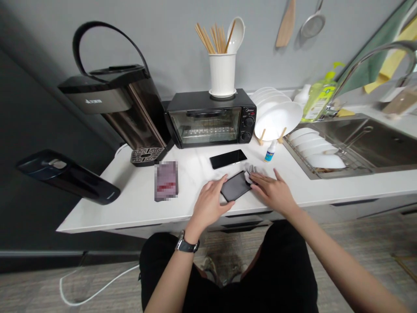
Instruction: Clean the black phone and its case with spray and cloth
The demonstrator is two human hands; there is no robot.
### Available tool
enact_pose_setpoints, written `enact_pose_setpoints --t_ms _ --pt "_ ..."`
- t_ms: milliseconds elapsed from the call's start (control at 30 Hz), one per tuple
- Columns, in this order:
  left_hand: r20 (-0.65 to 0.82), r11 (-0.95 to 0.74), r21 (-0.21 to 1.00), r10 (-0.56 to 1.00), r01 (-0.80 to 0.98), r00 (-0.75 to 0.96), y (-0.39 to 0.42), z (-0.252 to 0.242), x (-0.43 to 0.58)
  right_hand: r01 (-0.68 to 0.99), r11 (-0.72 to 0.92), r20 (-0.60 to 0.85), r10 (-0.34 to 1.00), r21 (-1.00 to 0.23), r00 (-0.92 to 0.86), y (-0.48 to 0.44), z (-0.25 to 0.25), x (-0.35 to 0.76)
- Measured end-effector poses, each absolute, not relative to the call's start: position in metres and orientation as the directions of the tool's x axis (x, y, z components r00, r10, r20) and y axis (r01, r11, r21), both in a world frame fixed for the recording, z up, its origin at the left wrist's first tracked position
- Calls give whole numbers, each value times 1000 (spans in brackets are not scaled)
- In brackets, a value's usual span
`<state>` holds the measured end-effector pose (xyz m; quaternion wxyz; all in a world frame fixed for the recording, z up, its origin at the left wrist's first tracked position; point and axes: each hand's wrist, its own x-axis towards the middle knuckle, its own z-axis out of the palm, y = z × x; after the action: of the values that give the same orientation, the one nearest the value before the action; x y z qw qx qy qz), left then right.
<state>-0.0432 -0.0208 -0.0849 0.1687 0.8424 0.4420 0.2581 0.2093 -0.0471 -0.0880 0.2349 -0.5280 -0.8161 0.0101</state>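
Note:
A dark grey smartphone (235,187) lies flat on the white counter in front of me, slightly slanted. My left hand (211,201) grips its left end, with the thumb at the near edge and the fingers at the far corner. At the right end, my right hand (269,188) presses a small greyish-white cloth (249,174) against the phone; the cloth is partly hidden under the fingers. Just beyond lies a second phone (228,159) with a black, glossy face. A small white bottle with a blue label (269,153) stands to the right of it.
Behind are a toaster oven (208,121) with a chopstick holder (222,74) on top, and racked white plates (276,115). A water dispenser (120,108), a dark flask (68,176) and a blurred-out packet (166,180) are leftward. Bowls (317,150) sit by the sink (374,143) at right.

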Motion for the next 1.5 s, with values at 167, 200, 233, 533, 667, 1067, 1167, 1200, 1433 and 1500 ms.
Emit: enact_pose_setpoints --t_ms 167,200,233,533,667,1067,1167,1200,1433,1500 --pt "267 -573 549 810 609 522 -22 -84 -45 650 678 275 734 -344 -621 -47 -84 203" --pt "260 -572 551 810 608 526 -23 -84 -45 675 658 281 753 -335 -595 -46 -83 203" --pt "255 -570 550 811 610 527 -23 -84 -46 730 607 302 793 -314 -529 -44 -83 203" --pt "260 -560 537 821 631 508 -23 -85 -44 779 559 353 817 -285 -456 -46 -87 202" --pt "254 -547 542 830 638 496 -24 -84 -44 767 579 357 803 -277 -478 -50 -86 202" --pt "377 -607 335 787 721 488 -34 -95 -42 700 486 487 845 -524 -222 -22 -83 224" --pt "424 -614 317 774 723 471 -37 -99 -42 615 369 592 780 -697 203 -25 -71 225" --pt "434 -614 320 772 722 464 -37 -100 -42 595 370 601 760 -713 248 -27 -67 223" --pt "468 -594 337 779 731 417 -39 -105 -39 638 552 644 757 -537 -113 -43 -72 195" --pt "451 -576 357 795 735 405 -39 -104 -38 648 579 622 756 -495 -201 -46 -79 184"
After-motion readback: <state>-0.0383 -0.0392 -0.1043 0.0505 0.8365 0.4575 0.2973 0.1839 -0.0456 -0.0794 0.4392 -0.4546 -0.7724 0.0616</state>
